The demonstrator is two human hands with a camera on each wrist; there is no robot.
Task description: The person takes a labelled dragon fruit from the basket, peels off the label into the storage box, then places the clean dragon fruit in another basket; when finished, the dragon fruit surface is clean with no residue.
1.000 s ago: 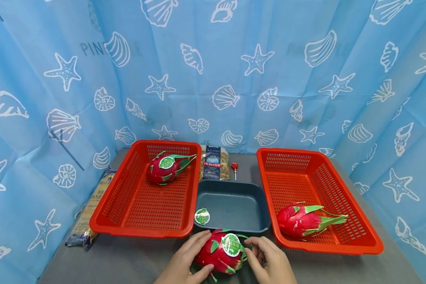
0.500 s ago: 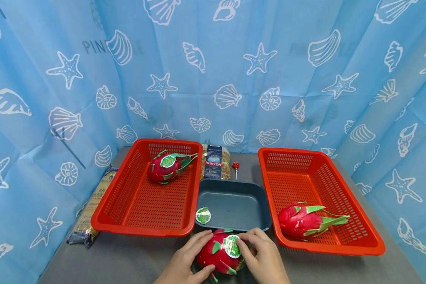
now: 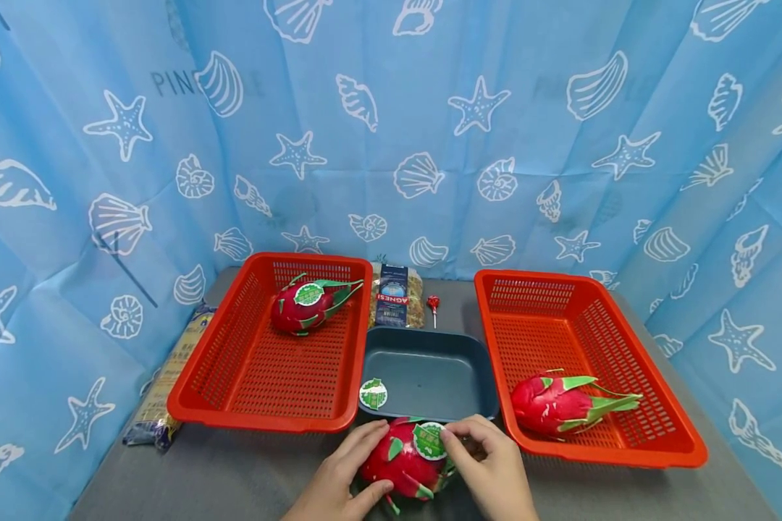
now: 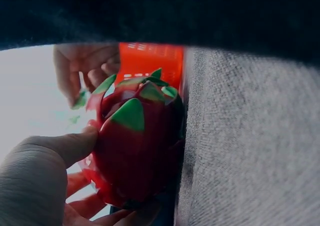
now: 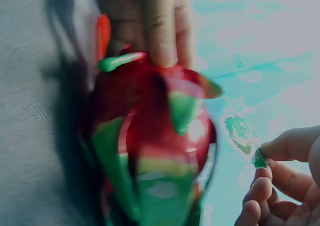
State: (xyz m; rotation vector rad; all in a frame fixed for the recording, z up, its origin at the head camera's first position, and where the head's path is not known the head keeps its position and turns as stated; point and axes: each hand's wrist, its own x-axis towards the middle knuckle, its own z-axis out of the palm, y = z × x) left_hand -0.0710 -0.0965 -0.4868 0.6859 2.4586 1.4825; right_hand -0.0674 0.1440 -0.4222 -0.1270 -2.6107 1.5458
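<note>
The thumb and forefinger of our right hand (image 3: 495, 467) pinch the edge of a round green-and-white sticker (image 3: 430, 443); the right wrist view shows a green piece of it between them. Left of that pinch, the dragon fruit (image 3: 400, 470) lies on the grey table (image 3: 234, 477), held by our left hand (image 3: 337, 474), thumb on the near side and fingers on the far side. Whether the sticker touches the rind anywhere, we cannot tell. To handle it well, we judge, we should keep the pinch close to the edge, work slowly and low along the rind so the label neither tears nor folds, and let the left hand steady the rounded fruit against rolling.

Just beyond our fingers stands a dark tray (image 3: 430, 380), a second sticker (image 3: 373, 393) at its near left corner. Beyond our left fingers, a red basket (image 3: 280, 383) holds a stickered fruit (image 3: 296, 311); beside our right fingers, another basket (image 3: 528, 325) holds a bare fruit (image 3: 547, 407), no sticker in sight. Farther out, past the tray, lie a pasta bag (image 3: 393, 298) and a red lollipop (image 3: 433, 302).
</note>
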